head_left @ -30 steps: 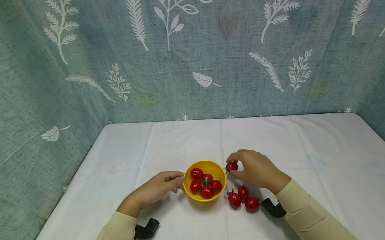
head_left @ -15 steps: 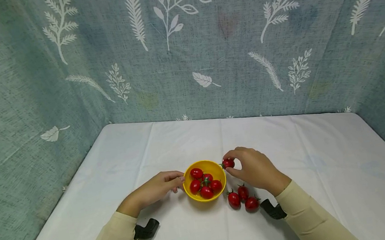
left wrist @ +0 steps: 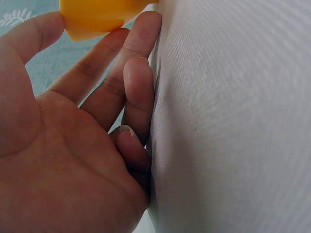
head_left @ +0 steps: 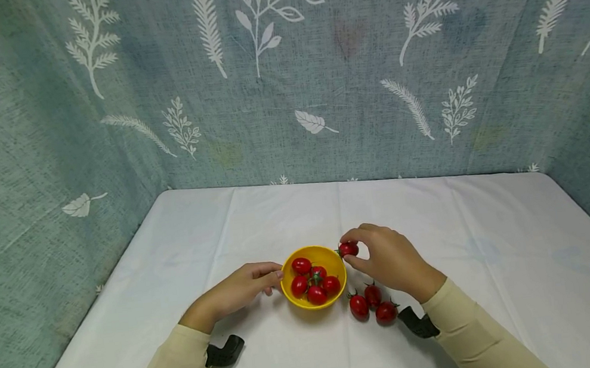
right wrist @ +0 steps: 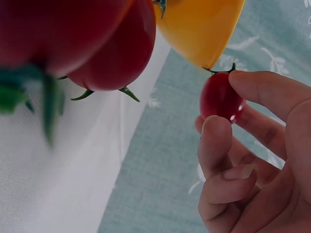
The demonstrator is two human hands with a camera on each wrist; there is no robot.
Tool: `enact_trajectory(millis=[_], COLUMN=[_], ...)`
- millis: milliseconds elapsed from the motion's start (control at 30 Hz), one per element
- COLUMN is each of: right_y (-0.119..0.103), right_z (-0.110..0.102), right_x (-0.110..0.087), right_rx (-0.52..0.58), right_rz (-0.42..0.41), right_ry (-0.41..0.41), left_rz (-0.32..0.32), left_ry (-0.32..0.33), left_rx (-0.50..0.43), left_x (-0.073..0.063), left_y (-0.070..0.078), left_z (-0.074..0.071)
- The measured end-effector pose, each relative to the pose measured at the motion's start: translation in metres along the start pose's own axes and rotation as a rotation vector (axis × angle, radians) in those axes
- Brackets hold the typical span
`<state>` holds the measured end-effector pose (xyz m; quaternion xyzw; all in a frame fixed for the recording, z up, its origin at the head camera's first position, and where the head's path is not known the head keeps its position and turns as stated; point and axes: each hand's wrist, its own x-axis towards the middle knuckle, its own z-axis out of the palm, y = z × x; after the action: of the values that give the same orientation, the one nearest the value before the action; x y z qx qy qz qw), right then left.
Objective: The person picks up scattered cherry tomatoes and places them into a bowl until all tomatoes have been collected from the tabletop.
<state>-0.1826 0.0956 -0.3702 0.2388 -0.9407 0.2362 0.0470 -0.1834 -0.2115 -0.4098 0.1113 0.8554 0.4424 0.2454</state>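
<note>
A yellow bowl (head_left: 311, 255) with several cherry tomatoes (head_left: 313, 283) in it stands on the white cloth. My left hand (head_left: 275, 277) lies on the cloth with its thumb and straight fingers touching the bowl's left wall (left wrist: 92, 17). My right hand (head_left: 351, 252) pinches one cherry tomato (head_left: 348, 248) between thumb and forefinger, just above the bowl's right rim. The right wrist view shows that tomato (right wrist: 221, 97) in the fingertips, beside the bowl (right wrist: 204, 29). Three loose tomatoes (head_left: 372, 305) lie on the cloth under my right wrist.
The white tablecloth (head_left: 470, 261) covers the table out to a teal leaf-print backdrop (head_left: 285, 89) at the back and both sides. Black wrist-camera mounts (head_left: 225, 351) (head_left: 417, 322) sit under each sleeve.
My right hand has carried the pinched tomato slightly up and to the left, to the bowl's right rim. The left hand and the bowl have stayed put.
</note>
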Motion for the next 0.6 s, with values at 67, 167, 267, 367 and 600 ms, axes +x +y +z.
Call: enact_trajectory(millis=[67, 167, 267, 367, 600], right_y=[-0.001, -0.002, -0.004, -0.006, -0.012], right_z=[0.0, 0.0, 0.0, 0.001, 0.006], right_x=[0.0, 0.0, -0.001, -0.001, -0.002], right_rx=[-0.001, 0.001, 0.007, 0.019, 0.04], right_rz=[-0.008, -0.013, -0.008, -0.002, -0.006], right_ry=[0.006, 0.01, 0.005, -0.007, -0.003], left_rz=[-0.001, -0.004, -0.006, -0.006, -0.006], left_ry=[0.0, 0.001, 0.004, 0.005, 0.003], left_rx=[-0.001, -0.002, 0.001, 0.005, 0.008], left_x=[0.0, 0.0, 0.0, 0.001, 0.001], left_y=[0.0, 0.0, 0.0, 0.0, -0.001], left_z=[0.0, 0.0, 0.0, 0.0, 0.0])
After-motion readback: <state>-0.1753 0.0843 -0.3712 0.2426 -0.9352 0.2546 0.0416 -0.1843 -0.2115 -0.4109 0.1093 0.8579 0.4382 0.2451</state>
